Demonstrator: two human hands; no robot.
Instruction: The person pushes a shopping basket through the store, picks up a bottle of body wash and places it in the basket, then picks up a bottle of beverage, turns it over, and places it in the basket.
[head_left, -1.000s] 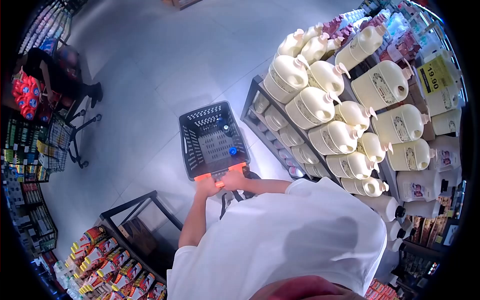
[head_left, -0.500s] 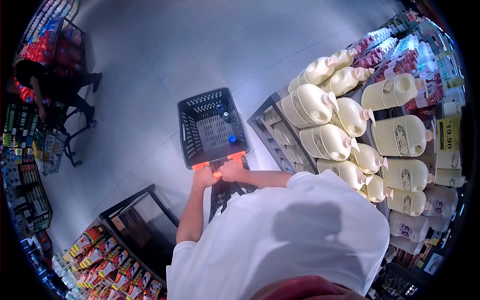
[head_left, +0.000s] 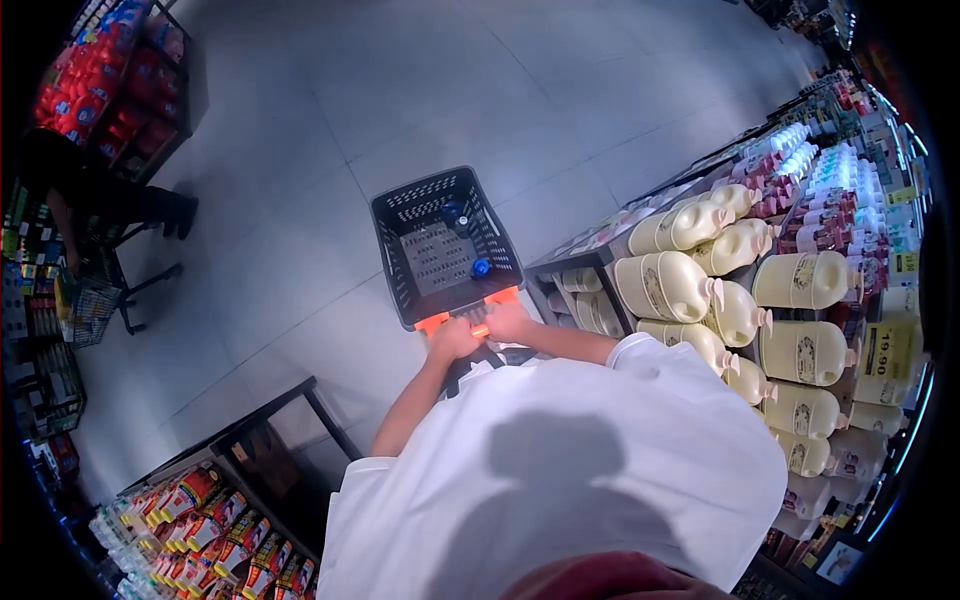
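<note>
Both hands are wrapped round the orange handle (head_left: 482,331) of a dark grey shopping basket cart (head_left: 385,250). My left hand (head_left: 455,339) closes on the handle's left part, and my right hand (head_left: 508,322) grips it just to the right. Inside the slotted basket, a dark bottle (head_left: 457,214) leans near the far right corner. A bright blue round item (head_left: 481,267), perhaps a cap, shows by the right wall; its body is hard to make out.
Cream pump bottles (head_left: 668,285) crowd a display at my right, with a yellow price sign (head_left: 886,350) beyond. Red-labelled packs (head_left: 235,545) fill a dark-framed stand (head_left: 300,420) at lower left. At far left, a person (head_left: 110,205) stands by a wire cart (head_left: 95,305). Grey tile floor (head_left: 400,90) lies ahead.
The basket cart and both hands sit slightly further right in view. The cream bottle display has shifted right and down. Both hands keep their grip; the person at left has moved a leg.
</note>
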